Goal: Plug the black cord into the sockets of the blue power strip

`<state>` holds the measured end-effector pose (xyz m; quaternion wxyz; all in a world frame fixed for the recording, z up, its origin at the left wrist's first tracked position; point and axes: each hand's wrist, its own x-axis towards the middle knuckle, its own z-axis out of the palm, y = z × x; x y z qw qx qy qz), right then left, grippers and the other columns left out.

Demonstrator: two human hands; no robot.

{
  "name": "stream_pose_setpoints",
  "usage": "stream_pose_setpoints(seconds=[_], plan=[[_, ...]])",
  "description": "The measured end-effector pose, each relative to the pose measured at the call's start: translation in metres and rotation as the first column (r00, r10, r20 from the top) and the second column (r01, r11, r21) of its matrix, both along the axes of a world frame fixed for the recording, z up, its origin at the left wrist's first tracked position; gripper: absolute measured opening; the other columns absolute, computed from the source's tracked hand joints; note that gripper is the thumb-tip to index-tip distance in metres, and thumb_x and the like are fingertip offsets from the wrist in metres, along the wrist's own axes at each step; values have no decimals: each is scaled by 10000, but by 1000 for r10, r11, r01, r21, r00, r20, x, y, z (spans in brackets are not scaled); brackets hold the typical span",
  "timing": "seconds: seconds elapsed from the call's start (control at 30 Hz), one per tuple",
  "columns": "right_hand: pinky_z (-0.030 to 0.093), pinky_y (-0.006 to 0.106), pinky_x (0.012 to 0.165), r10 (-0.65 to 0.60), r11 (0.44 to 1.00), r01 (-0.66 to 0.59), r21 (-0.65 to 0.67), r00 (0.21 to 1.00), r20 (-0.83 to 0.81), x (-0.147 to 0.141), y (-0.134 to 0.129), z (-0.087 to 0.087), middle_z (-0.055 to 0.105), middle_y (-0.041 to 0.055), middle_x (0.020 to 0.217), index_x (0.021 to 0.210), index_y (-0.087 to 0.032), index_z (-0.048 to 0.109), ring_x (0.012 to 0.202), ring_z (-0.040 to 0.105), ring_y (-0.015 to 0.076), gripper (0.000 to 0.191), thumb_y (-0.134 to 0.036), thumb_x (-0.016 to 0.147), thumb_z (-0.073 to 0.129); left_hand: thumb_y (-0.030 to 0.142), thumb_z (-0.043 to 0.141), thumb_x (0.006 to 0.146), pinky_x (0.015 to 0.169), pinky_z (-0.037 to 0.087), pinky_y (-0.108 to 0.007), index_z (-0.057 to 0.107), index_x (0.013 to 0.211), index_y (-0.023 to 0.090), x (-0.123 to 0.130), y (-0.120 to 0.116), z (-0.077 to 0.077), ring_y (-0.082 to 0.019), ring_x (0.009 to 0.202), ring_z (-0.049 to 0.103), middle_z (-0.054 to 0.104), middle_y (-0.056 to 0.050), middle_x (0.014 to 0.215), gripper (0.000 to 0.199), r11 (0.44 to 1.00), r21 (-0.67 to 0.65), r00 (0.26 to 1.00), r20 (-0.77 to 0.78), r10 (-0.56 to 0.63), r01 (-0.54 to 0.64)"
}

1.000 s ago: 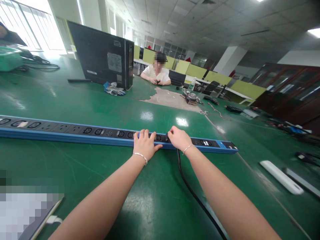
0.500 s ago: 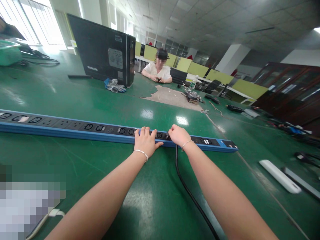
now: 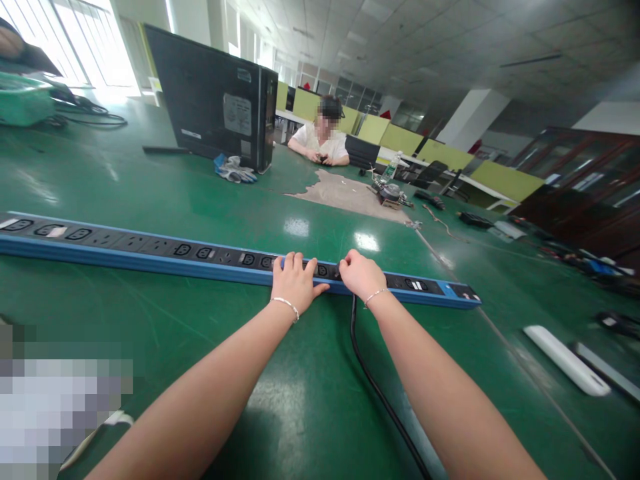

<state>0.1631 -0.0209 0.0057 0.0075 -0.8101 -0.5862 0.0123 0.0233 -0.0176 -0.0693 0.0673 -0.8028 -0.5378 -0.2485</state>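
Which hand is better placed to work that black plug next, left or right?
Likely the right hand: it grips the mostly hidden black plug, with a black cable below. The left hand rests spread on the blue power strip.

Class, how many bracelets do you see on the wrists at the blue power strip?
2. The left bracelet sits just behind the left hand, which touches the power strip; the right bracelet sits just behind the right hand. No others show there.

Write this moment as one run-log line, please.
left hand: on blue socket strip | right hand: gripping black plug at strip | black cable: trailing below | plug seating: hidden
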Motion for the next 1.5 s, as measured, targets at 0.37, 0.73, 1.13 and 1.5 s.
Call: stream_pose_setpoints(seconds=[0.37,0.73,1.13,1.5], plan=[[457,330,701,5,999,-10,42,994,111,-19,-14,-12,670,108,867,1041,-205,513,808,654,232,299,-347,894,294,578,510,770,1016,211,-485,515,1232,245,0,-4,5,-311,1219,373,500,-140,1261,569,998,-70,1000,2,3,-3],[452,343,705,39,998,-42,54,997,70,-17,-12,-14,671,107,853,1025,-212,516,800,651,230,288,-332,890,292,583,500,773,1018,207,-490,527,1221,234,0,-3,4,-315,1217,376,506,-145,1250,568,999,-52,1000,9,-1,2],[397,280,736,169,974,-150,171,980,-102,28,-15,-31,652,57,930,922,-249,658,884,578,185,506,-411,940,179,523,353,874,955,326,-429,610,1084,252,3,-4,17,-258,1151,460,578,-85,1186,428,997,-74,996,87,4,3],[233,346,1012,237,863,-213,457,971,5,45,-29,-73,548,46,1285,1234,-204,550,1212,406,170,400,-252,913,315,268,409,831,722,482,-332,543,978,150,74,8,65,-241,871,660,684,-148,879,231,905,-423,992,-95,-82,34]])
